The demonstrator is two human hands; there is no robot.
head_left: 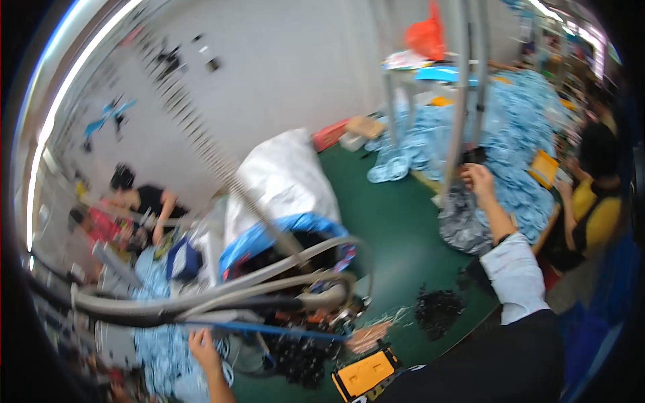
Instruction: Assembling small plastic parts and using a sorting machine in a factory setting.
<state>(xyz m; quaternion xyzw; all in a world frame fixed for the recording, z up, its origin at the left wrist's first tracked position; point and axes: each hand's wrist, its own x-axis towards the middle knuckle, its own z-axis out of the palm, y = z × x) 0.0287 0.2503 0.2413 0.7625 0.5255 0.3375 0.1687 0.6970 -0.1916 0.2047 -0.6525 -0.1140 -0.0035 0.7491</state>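
My right hand (pixel 478 180) is stretched out to the right, its fingers curled together by a metal pole (pixel 458 114). Beside its fingertips is a dark object (pixel 474 156); what the fingers hold, if anything, cannot be made out. Just below that hand sits a grey plastic bag (pixel 463 218). At the lower left, my left hand (pixel 203 347) has its fingers bent together in front of a heap of light blue bands (pixel 161 356); whatever they pinch is too small to tell. A thin blue strip (pixel 269 328) runs just above it.
On the green table (pixel 363 208) lie black small parts (pixel 437 310), copper-coloured wires (pixel 368 337) and a yellow fixture (pixel 365 376). Grey hoses (pixel 222 295) cross before a large white sack (pixel 282 174). A blue pile (pixel 517 134) is at right. Co-workers (pixel 151 201) sit on both sides.
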